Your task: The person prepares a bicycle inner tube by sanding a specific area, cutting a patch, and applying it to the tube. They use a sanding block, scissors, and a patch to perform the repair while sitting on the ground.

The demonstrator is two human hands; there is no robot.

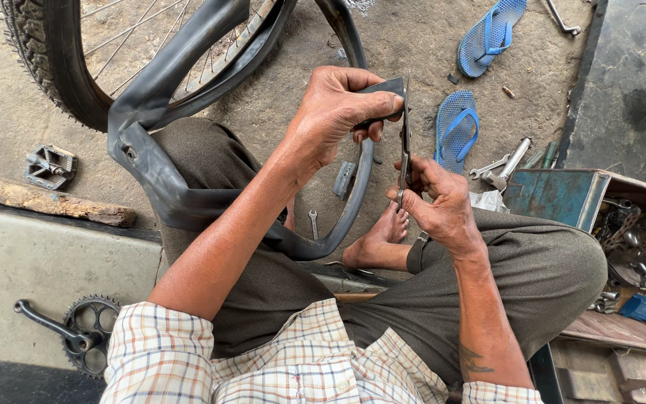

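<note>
Two hands meet over the lap: the left hand [334,108] pinches a small piece of black rubber [384,87] between thumb and curled fingers, and the right hand [437,200] grips scissors [404,146] whose blades rise to the rubber's edge. The cut looks begun, not finished; the piece still seems whole. Below the left fingers an inner tube [173,150] loops across the knee from a bicycle wheel [61,67]. Beyond the fingertips lie blue sandals [456,127] and spanners [502,168]; nothing blocks the blades.
</note>
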